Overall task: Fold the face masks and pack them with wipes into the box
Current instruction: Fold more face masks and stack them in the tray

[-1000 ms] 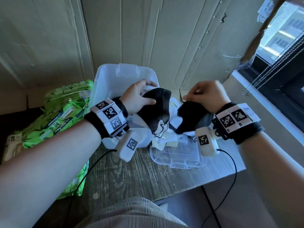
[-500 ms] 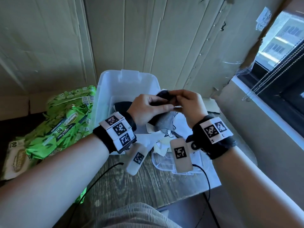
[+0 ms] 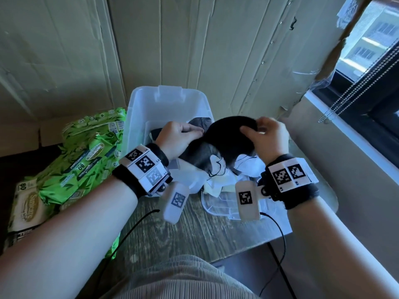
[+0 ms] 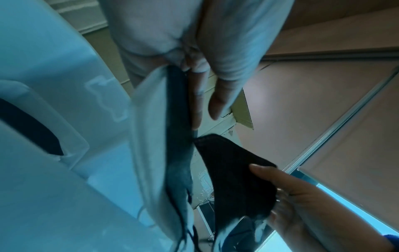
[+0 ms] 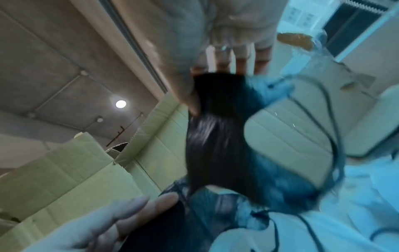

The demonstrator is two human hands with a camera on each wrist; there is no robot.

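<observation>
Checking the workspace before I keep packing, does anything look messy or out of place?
Yes. Loose white masks lie in a crumpled heap spilling over the clear lid beside the plastic box, ear loops tangled. The cardboard by the window is torn.

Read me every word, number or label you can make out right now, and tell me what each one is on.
"80": on the green wipes pack, printed upside down.
"80": on the pale wipes pack, at its upper left corner.
"Sanicare" (roughly; blurred): oval logo on the pale wipes pack.
Smaller print on both wipes packs: too small to read.
Wrist bands: square black-and-white code markers with tiny characters beside them, unreadable.
Black mask and clear box: no text visible.
</observation>
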